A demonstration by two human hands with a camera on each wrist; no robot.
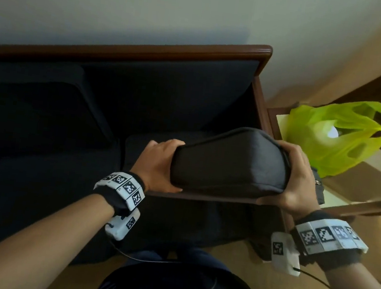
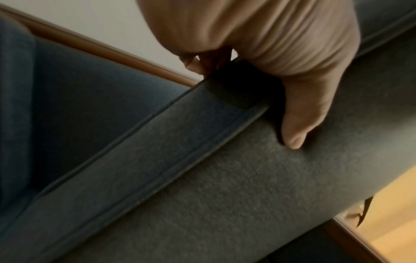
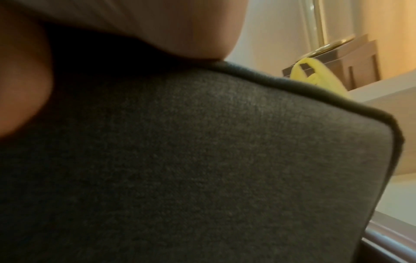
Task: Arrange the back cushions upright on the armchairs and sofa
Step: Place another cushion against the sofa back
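Hands, two, grip one dark grey piped fabric cushion (image 1: 228, 164) by its ends (left hand (image 1: 157, 164), right hand (image 1: 296, 180), fingers curled round it) above one wood-framed navy sofa (image 1: 142, 94).

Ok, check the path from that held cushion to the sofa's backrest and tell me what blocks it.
Nothing visible blocks it. The left hand and right hand grip the cushion at its ends above the sofa's right seat, and the backrest behind it is bare. The green bag sits off to the right, outside the sofa's arm.

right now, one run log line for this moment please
step: lifting back cushion | left hand: grips left end | right hand: grips right end | cushion: above sofa right seat
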